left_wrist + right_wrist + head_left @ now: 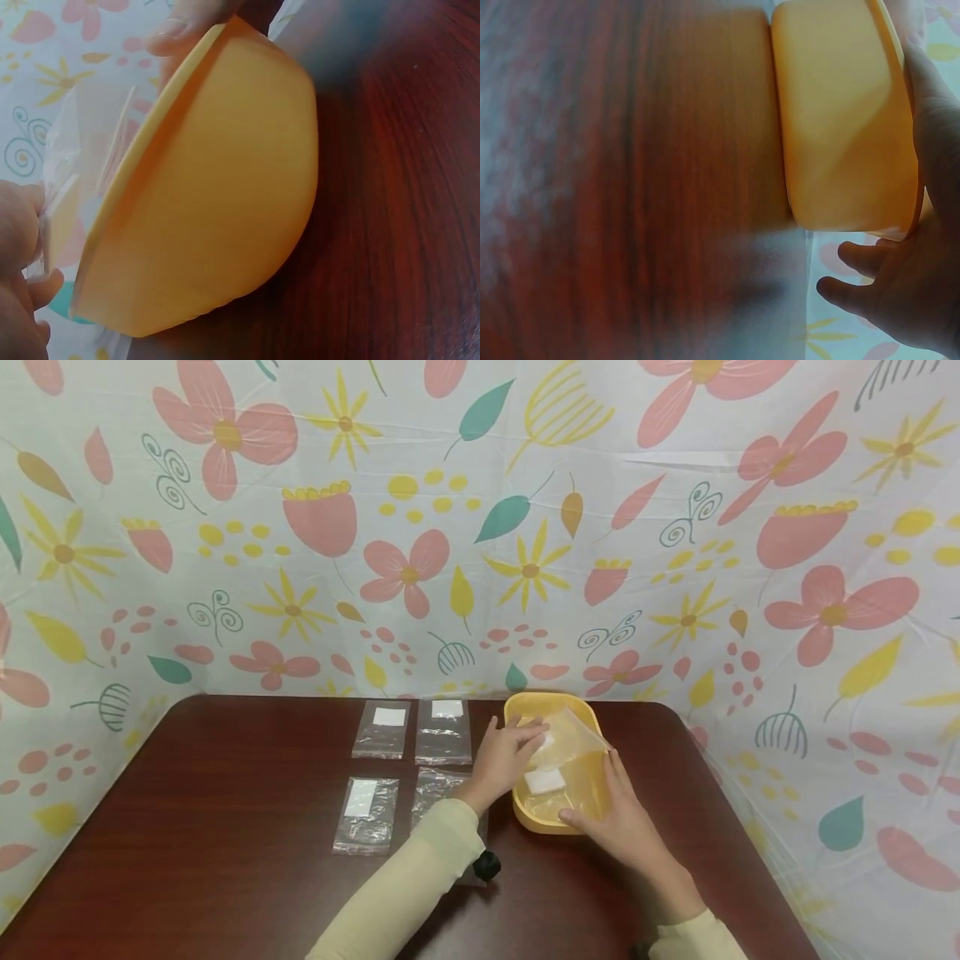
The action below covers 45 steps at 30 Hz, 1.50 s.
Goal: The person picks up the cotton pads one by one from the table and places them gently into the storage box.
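Pale yellow sleeves, left point(405, 885) and right point(697, 939), extend inward from the lower edge of the head view. A small black object point(487, 866) sits beside the left sleeve, near the cuff. The left hand point(504, 760) is grasping a clear bag point(581, 733), its thumb and fingers pinching the film near a white insert point(61, 223). The bag hangs over the yellow container point(534, 823), which stands on the right-hand part of the dark red-brown table point(225, 843). A second white piece point(545, 781) lies inside the container, amid clear film.

The right hand point(630, 827) is at the near right corner of the container. Its thumb lies over the near rim; its index finger reaches up the right side to the bag's corner. Two of its fingers point(851, 294) extend apart, clear of the wall. Whether this hand clamps the rim or the film cannot be told.

Four clear packets lie left of the container in two rows: rear left point(375, 742), rear right point(442, 743), front left point(369, 833) and front right point(435, 787). The left forearm partly covers the last. A floral cloth point(480, 468) hangs behind the table.
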Each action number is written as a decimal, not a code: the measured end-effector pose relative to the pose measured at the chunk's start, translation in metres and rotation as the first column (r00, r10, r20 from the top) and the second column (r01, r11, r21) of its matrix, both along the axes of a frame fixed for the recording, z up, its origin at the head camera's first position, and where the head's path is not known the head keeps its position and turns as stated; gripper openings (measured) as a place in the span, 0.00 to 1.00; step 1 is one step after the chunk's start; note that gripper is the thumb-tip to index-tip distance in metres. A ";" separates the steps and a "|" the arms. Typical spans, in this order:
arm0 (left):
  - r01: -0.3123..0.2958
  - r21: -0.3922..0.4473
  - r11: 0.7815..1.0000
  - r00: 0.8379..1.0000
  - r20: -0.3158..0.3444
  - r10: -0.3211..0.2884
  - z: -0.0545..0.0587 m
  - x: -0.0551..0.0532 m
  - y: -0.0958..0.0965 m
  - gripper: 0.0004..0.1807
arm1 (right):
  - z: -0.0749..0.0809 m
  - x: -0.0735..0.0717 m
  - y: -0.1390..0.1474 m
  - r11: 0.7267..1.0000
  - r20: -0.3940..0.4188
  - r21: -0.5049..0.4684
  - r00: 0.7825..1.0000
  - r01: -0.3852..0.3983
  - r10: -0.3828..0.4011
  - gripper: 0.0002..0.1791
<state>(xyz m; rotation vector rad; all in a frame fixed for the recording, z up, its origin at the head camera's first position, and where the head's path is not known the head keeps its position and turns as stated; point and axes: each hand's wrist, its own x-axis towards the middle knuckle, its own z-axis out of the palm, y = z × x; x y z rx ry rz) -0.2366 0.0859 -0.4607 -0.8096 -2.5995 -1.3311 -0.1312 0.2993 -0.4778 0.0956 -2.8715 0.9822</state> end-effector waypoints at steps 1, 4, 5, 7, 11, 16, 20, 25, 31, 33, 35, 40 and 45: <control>-0.002 -0.007 1.000 1.000 0.000 0.002 0.000 0.000 0.001 0.18 | 0.000 0.000 0.000 1.000 -0.002 -0.002 1.000 -0.003 0.003 0.68; -0.004 -0.026 1.000 1.000 0.001 0.004 -0.002 0.001 0.004 0.18 | -0.001 -0.001 0.000 1.000 -0.022 -0.016 1.000 -0.018 0.018 0.68; -0.004 -0.031 1.000 1.000 0.004 0.004 -0.003 0.001 0.005 0.17 | -0.001 -0.001 0.001 1.000 -0.029 -0.018 0.999 -0.024 0.023 0.68; -0.002 -0.041 0.999 1.000 0.005 0.003 -0.005 0.001 0.007 0.17 | -0.002 -0.001 0.001 0.999 -0.040 -0.019 0.999 -0.030 0.029 0.67; 0.003 -0.083 0.997 1.000 -0.003 -0.003 -0.008 0.002 0.011 0.17 | -0.001 -0.001 0.001 0.999 -0.050 -0.015 0.998 -0.032 0.031 0.67; 0.009 -0.102 0.995 0.999 -0.030 -0.012 -0.011 0.006 0.014 0.18 | -0.002 -0.002 0.000 0.998 -0.102 -0.025 0.994 -0.050 0.047 0.66; 0.002 -0.158 0.987 0.999 -0.050 -0.010 -0.010 0.010 0.016 0.18 | -0.003 -0.003 -0.001 0.997 -0.141 -0.038 0.988 -0.070 0.064 0.65; -0.046 -0.294 0.955 0.996 -0.092 0.020 -0.011 0.012 0.019 0.17 | -0.003 -0.004 -0.001 0.997 -0.145 -0.045 0.988 -0.068 0.061 0.66; -0.105 -0.409 0.906 0.989 -0.142 0.051 -0.010 0.013 0.024 0.16 | -0.003 -0.003 0.000 0.999 -0.074 -0.028 0.997 -0.038 0.036 0.67; -0.120 -0.444 0.888 0.987 -0.146 0.061 -0.010 0.013 0.025 0.16 | -0.003 -0.003 0.000 1.000 -0.042 -0.019 0.999 -0.023 0.022 0.68; -0.133 -0.485 0.864 0.987 -0.146 0.069 -0.010 0.013 0.027 0.16 | -0.002 -0.002 0.000 1.000 -0.016 -0.009 1.000 -0.009 0.009 0.68; -0.141 -0.579 0.803 0.987 -0.144 0.069 -0.010 0.012 0.031 0.14 | 0.000 0.000 0.000 1.000 0.014 -0.005 1.000 0.003 -0.003 0.68; -0.139 -0.615 0.776 0.987 -0.147 0.060 -0.010 0.011 0.032 0.14 | 0.000 0.001 -0.001 1.000 0.016 -0.010 1.000 0.006 -0.006 0.68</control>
